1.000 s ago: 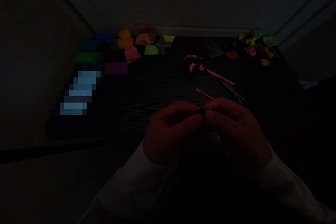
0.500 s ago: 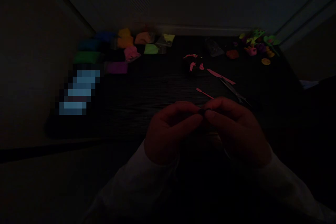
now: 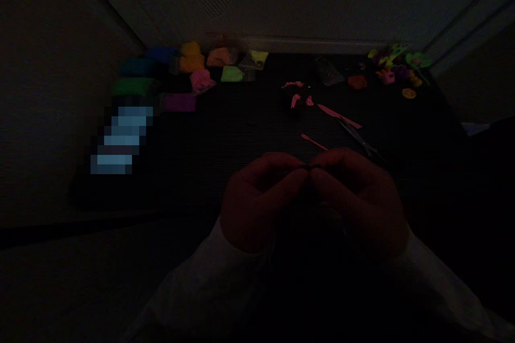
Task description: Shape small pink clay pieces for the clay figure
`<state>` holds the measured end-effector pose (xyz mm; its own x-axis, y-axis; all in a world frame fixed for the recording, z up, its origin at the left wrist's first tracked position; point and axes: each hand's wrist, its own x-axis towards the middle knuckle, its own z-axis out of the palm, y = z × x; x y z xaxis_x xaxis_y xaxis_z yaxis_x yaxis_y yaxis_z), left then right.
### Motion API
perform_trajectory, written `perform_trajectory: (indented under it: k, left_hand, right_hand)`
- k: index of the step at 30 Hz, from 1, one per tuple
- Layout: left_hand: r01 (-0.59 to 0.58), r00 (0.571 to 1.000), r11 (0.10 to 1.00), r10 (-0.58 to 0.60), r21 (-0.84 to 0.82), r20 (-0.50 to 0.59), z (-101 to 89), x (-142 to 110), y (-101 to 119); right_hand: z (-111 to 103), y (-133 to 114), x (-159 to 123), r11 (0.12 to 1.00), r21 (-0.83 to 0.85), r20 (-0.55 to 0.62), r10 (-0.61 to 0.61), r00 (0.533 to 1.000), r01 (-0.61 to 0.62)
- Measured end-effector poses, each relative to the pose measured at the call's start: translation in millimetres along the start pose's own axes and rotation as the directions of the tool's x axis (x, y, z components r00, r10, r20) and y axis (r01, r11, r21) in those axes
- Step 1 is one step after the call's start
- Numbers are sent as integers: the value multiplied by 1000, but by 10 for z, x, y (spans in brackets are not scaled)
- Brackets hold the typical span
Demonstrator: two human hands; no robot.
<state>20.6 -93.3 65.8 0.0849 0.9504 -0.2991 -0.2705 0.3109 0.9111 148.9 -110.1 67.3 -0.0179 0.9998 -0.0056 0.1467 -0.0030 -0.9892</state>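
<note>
The scene is very dark. My left hand [image 3: 257, 201] and my right hand [image 3: 358, 198] meet fingertip to fingertip above a dark mat [image 3: 241, 139]. Both pinch a small dark lump [image 3: 309, 169] between thumbs and forefingers; I cannot make out what it is. White sleeves cover both wrists. Just beyond the fingers lie a thin pink stick tool [image 3: 314, 142] and a pair of scissors [image 3: 360, 142].
Several bright clay lumps in bags [image 3: 193, 72] lie at the mat's far left. A small pink and dark figure [image 3: 298, 95] and a pink flat tool [image 3: 338, 116] sit mid-mat. Colourful small pieces [image 3: 396, 67] cluster far right. A white door stands behind.
Both hands have closed a little tighter together around the small lump, fingertips pressing closer. Nothing else on the mat has moved.
</note>
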Motion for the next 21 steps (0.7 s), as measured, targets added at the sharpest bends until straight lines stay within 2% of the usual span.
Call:
perform_trajectory:
  k: [5,11,16,21]
  left_hand:
    - [32,999,999,-31,-9,22,-21,-5,-16]
    - [48,997,993,-41,-108,67,-51,1,-10]
    - [0,1000,1000,0,-23,-5,-26,-9,0]
    - [50,998,999,-50,1,-26,-41,13,-16]
  right_hand:
    - [6,-7,8,1000,0,-11,-11,1000,11]
    - [-7,8,28,986,155,38,61,997,-66]
    - [-2,30,43,984,156,31,83,996,-87]
    - [-32,31,48,990,132,17,54,998,-55]
